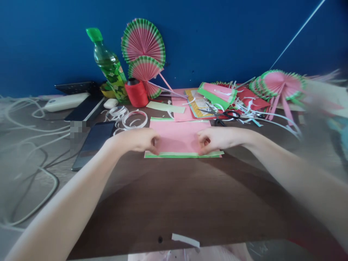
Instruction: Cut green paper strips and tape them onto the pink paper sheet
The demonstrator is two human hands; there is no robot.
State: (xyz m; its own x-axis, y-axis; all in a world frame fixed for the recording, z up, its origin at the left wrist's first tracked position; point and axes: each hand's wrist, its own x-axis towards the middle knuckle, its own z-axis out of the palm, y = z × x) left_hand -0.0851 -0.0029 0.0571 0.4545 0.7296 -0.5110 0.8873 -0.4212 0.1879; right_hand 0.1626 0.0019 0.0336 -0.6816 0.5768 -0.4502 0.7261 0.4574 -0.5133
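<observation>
A pink paper sheet (178, 136) with green borders lies flat on the brown table. Along its near edge runs a folded green and pale strip (179, 154). My left hand (146, 140) is curled at the left end of that edge, thumb and fingers pinching the paper. At the right end my right hand (210, 140) pinches the same edge, with its thumb low on the strip. Between the two hands the pink surface is uncovered. The fingertips are partly hidden under the curled hands.
Behind the sheet are scissors (221, 114), a red thread spool (136, 93), tape rolls (135, 119) and a tilted green bottle (110, 69). Pleated paper fans (143, 40) lean on the blue wall. A phone (94, 145) and cables lie left; a paper scrap (185, 240) lies near the front edge.
</observation>
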